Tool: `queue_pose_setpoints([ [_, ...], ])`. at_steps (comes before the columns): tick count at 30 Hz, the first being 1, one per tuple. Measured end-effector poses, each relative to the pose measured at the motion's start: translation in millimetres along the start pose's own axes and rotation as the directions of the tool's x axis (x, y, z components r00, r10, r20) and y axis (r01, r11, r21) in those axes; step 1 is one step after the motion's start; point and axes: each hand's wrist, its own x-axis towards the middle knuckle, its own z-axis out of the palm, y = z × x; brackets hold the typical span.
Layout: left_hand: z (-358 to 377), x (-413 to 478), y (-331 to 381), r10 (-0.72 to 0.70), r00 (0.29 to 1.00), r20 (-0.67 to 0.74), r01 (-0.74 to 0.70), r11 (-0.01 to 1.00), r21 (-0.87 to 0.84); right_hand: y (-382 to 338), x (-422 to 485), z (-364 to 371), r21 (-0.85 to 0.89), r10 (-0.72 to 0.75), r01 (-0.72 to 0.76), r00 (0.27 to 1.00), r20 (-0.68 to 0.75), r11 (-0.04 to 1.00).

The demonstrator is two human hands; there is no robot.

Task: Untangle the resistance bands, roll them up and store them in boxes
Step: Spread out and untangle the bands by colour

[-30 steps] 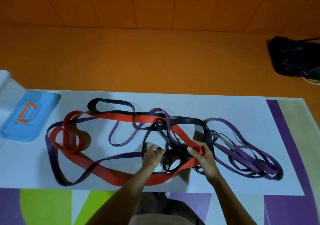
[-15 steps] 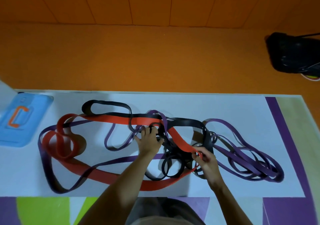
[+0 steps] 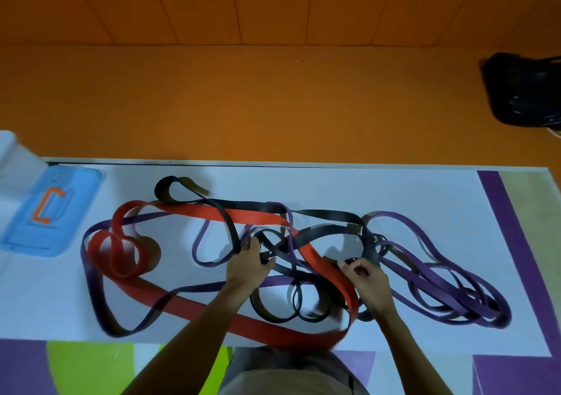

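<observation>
Left grip [image 3: 247,265] curled round black band [image 3: 243,204]; right grip [image 3: 368,279] pinching, apparently, same band.

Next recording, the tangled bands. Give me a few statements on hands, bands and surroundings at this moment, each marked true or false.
1. The left hand lies flat, holding nothing. False: it grips black band strands mid-tangle.
2. The right hand pinches a black band strand beside the red band. True.
3. The red band is rolled up. False: it lies spread in loops, tangled.
4. A blue box lies at the white surface's left end. True.
5. The black bag sits among the bands. False: it is on the orange floor, off the surface.
</observation>
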Motion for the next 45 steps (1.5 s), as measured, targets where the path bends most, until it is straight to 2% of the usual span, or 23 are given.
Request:
queue_pose_setpoints([
  [3, -6.9, 4.6, -4.4, -0.013, 0.995, 0.096, 0.021, 0.996, -0.089, -5.6, 10.2, -1.0, -0.293, -0.189, 0.153, 0.977, -0.098, 0.944],
  [5, -14.6, 10.1, -5.8, -0.038, 0.982, 0.183, 0.065, 0.988, -0.141, -13.7, 20.7, -1.5, -0.419, -0.303, 0.207, 0.936, -0.177, 0.884],
  [7, -23.0, 15.1, -6.4, -0.105, 0.946, 0.307, 0.184, 0.953, -0.242, -23.4, 33.6, -0.9, -0.51, -0.385, 0.226, 0.894, -0.23, 0.83],
  [10, -35.5, 18.3, -6.7, -0.184, 0.838, 0.514, 0.441, 0.782, -0.44, -34.9, 61.0, 0.5, -0.533, -0.32, 0.176, 0.928, -0.191, 0.828],
  [13, -40.5, 16.2, -15.3, -0.214, 0.812, 0.544, 0.524, 0.679, -0.514, -42.9, 89.9, 4.6, -0.515, -0.154, 0.095, 0.985, -0.073, 0.852],
  [16, -32.8, 8.3, -27.2, -0.341, 0.816, 0.467, 0.576, 0.549, -0.606, -52.9, 114.0, 11.6, -0.541, -0.005, -0.014, 0.999, -0.033, 0.841],
  [18, -26.0, 6.8, -35.9, -0.424, 0.847, 0.323, 0.526, 0.575, -0.626, -59.3, 126.8, 15.1, -0.638, 0.014, -0.042, 0.999, -0.049, 0.769],
  [21, -36.1, 13.3, -41.6, -0.504, 0.85, 0.152, 0.493, 0.661, -0.566, -65.3, 135.5, 13.9, -0.756, -0.037, -0.022, 0.998, -0.06, 0.654],
  [23, -47.0, 22.3, -45.0, -0.52, 0.85, 0.089, 0.475, 0.68, -0.559, -67.1, 137.4, 9.3, -0.783, -0.073, 0.038, 0.997, -0.01, 0.621],
  [26, -58.8, 33.9, -54.1, -0.586, 0.81, 0.019, 0.521, 0.705, -0.48, -67.9, 136.7, 2.9, -0.789, -0.117, 0.157, 0.987, 0.108, 0.595],
  [28, -64.3, 39.2, -60.8, -0.613, 0.788, -0.053, 0.534, 0.723, -0.438, -65.0, 135.2, 0.8, -0.732, -0.238, 0.233, 0.966, 0.099, 0.64],
  [30, -68.8, 42.1, -69.4, -0.63, 0.767, -0.123, 0.548, 0.743, -0.384, -62.1, 131.6, -0.6, -0.613, -0.385, 0.319, 0.922, 0.025, 0.723],
  [32, -71.4, 42.2, -79.8, -0.621, 0.767, -0.163, 0.561, 0.772, -0.3, -63.4, 127.6, -2.3, -0.538, -0.484, 0.388, 0.874, -0.043, 0.748],
  [34, -71.4, 39.3, -89.1, -0.599, 0.777, -0.193, 0.558, 0.798, -0.228, -69.3, 126.0, -5.2, -0.494, -0.513, 0.415, 0.855, -0.074, 0.764],
  [37, -69.7, 30.9, -103.0, -0.617, 0.756, -0.22, 0.569, 0.785, -0.246, -80.0, 125.6, -8.9, -0.415, -0.515, 0.422, 0.846, -0.141, 0.806],
  [40, -73.1, 21.3, -124.2, -0.684, 0.715, -0.145, 0.611, 0.712, -0.344, -92.6, 126.7, -7.5, -0.258, -0.503, 0.447, 0.834, -0.225, 0.856],
  [42, -76.0, 16.1, -136.1, -0.712, 0.698, -0.075, 0.6, 0.639, -0.481, -99.0, 130.4, -7.4, -0.083, -0.435, 0.429, 0.865, -0.251, 0.9],
  [44, -74.6, 10.7, -138.6, -0.736, 0.677, -0.023, 0.537, 0.514, -0.668, -98.0, 133.4, -12.8, 0.028, -0.349, 0.359, 0.922, -0.169, 0.933],
  [45, -72.7, 6.9, -137.2, -0.748, 0.664, -0.002, 0.495, 0.441, -0.749, -93.9, 133.3, -16.1, 0.023, -0.297, 0.301, 0.95, -0.093, 0.953],
])
